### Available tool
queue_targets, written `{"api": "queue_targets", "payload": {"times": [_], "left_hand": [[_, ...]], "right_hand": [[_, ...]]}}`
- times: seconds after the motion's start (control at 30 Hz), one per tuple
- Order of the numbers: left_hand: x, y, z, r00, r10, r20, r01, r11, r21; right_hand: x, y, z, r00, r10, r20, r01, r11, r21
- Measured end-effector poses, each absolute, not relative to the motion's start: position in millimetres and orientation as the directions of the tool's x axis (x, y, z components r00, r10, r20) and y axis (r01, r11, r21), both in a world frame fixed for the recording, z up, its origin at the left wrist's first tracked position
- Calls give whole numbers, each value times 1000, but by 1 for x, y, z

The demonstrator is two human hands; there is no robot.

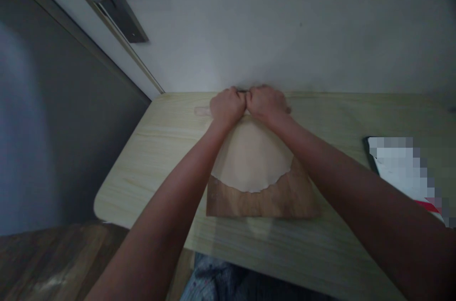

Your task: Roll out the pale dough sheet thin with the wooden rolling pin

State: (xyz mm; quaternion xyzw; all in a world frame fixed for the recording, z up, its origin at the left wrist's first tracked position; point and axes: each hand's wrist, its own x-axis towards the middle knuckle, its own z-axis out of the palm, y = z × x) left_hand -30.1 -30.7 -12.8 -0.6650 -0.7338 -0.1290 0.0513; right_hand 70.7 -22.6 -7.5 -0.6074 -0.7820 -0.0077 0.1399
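A pale, thin sheet of dough with an uneven front edge lies over a brown wooden board. At the far end of the sheet, my left hand is closed around a light wooden rolling pin, whose handle sticks out to the left. Right beside it, my right hand is also closed on the pin, the two hands touching or nearly so. Most of the pin is hidden under my fingers.
The light wooden table meets a white wall or door behind my hands. On the right lies a dark-edged item with a blurred-out white surface. A metal handle plate is at the upper left.
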Motion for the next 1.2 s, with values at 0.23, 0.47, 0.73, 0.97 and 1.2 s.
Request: {"api": "queue_targets", "payload": {"times": [0.23, 0.47, 0.73, 0.97, 1.2], "left_hand": [[-31, -63, -17, -24, 942, 335, 998, 1, 69], [-32, -90, -20, 7, 919, 394, 997, -38, 71], [-35, -116, -19, 59, 927, 371, 996, -79, 38], [-38, -134, -18, 119, 920, 374, 991, -131, 8], [-44, -161, -13, 200, 903, 380, 977, -212, -12]], "right_hand": [[70, -57, -12, -226, 932, 283, 956, 268, -121], [72, -86, -12, -257, 918, 304, 952, 295, -86], [75, -110, -9, -304, 905, 296, 941, 334, -53], [80, -130, -9, -330, 891, 312, 935, 354, -22], [87, -154, -4, -403, 860, 314, 901, 433, -31]]}}
